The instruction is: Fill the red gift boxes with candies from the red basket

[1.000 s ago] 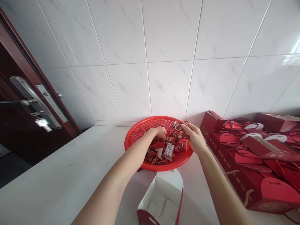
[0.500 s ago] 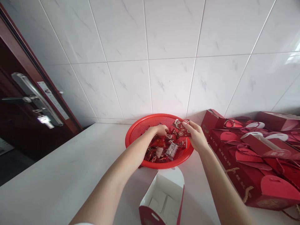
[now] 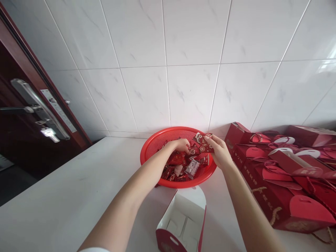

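Observation:
A red perforated basket (image 3: 148,175) holds several small wrapped packets, mostly red, with a pale clear one (image 3: 192,168) among them. My left hand (image 3: 183,145) reaches into it, fingers closed on a small red packet (image 3: 194,150). Over the basket's right rim, my right hand (image 3: 219,150) pinches red patterned packets (image 3: 205,142) between thumb and fingers. Below the basket stands an open box (image 3: 181,217), white inside and dark red outside, with nothing but its folded bottom flaps visible inside.
Many red gift boxes (image 3: 273,196) with cord handles crowd the right side of the white table (image 3: 86,189). A tiled wall (image 3: 191,94) rises behind the basket. At the left is a dark red door (image 3: 15,140) with a metal handle and hanging keys.
My left hand has shifted slightly right among the packets, and a small red packet now shows at its fingertips. My right hand has stayed nearly still with its packets.

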{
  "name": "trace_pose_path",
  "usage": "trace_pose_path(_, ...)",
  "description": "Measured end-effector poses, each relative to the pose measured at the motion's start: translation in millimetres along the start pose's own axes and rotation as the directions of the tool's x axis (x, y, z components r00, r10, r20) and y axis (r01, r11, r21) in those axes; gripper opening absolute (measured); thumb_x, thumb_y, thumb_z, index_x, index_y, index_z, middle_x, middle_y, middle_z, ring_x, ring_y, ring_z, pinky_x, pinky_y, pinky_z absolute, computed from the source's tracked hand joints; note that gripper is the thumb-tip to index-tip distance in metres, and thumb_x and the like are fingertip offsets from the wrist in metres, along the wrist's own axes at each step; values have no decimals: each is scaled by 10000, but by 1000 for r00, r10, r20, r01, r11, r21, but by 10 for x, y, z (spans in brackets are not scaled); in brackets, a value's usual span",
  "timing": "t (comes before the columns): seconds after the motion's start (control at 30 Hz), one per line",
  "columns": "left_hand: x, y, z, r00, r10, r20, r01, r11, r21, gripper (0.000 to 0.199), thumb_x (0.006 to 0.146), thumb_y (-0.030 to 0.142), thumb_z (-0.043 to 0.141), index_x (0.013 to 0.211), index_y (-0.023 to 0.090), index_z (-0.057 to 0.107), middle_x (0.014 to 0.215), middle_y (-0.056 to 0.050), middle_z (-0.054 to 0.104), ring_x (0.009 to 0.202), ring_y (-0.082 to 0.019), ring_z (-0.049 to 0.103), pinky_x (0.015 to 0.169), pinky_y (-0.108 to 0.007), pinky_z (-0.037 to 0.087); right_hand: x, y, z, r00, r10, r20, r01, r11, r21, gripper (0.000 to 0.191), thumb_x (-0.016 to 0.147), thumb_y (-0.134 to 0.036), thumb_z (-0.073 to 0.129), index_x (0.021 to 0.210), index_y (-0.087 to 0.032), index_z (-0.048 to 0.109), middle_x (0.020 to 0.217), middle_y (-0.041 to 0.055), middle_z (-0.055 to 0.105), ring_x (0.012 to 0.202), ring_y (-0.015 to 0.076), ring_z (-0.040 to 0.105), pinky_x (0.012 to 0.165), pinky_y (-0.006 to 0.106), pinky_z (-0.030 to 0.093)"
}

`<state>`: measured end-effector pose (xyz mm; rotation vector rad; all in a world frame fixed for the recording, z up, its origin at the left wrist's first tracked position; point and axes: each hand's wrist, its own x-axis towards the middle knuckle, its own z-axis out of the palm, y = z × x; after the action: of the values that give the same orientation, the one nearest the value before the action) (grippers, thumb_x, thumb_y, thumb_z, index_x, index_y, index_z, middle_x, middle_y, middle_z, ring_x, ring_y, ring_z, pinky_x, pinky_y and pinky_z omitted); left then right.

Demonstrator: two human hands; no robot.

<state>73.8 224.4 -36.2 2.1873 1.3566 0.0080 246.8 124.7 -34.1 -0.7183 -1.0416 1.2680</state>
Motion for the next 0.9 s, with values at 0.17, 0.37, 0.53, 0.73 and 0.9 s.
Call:
trace_pose_path(0.17,-165,178,-150,988,86,-125,-106,981,-163,119,690,257,737,668,168,661,628,9,630,644,-174,584,647,-283,445,16,10,-23,1000,-6,-13,7,999,37,382,629,-473,881,818,-187,711,763,31,749,729,218,706,685,316,549)
trace_pose_path(0.37,-684,316,-213,925,201,-322,-324,861,-393,245,816,370,689,890,136,695,855,-46,714,751,-165,627,681,-265,481,-38,-80,110,999,-28,-38,32,992,123,388,597,-446,904,851,-198,746,795,18,761,733,197,702,687,296,553)
trace_pose_path(0.53,-1266,275,-56,867,178,-466,-447,693,-566,360,795,481,752,870,138,675,717,8,624,555,-78,469,510,-206,350,-204,-322,315,991,-11,133,0,997,83,356,647,-460,884,845,-201,743,795,21,757,709,182,693,670,287,554)
trace_pose_path(0.73,-2003,353,15,956,199,-214,-284,802,-526,337,785,442,788,939,147,731,733,-8,641,617,-102,523,539,-212,394,-585,-828,342,887,20,462,105,964,-245,260,804,-426,799,839,-178,729,757,14,706,661,139,632,644,256,527)
trace_pose_path(0.9,-2232,374,80,985,149,-87,-172,873,-457,320,849,441,714,985,152,736,765,-14,642,613,-113,525,529,-228,413,-888,-1102,400,709,232,666,224,821,-525,261,857,-421,744,817,-163,733,737,16,663,651,129,573,587,238,474)
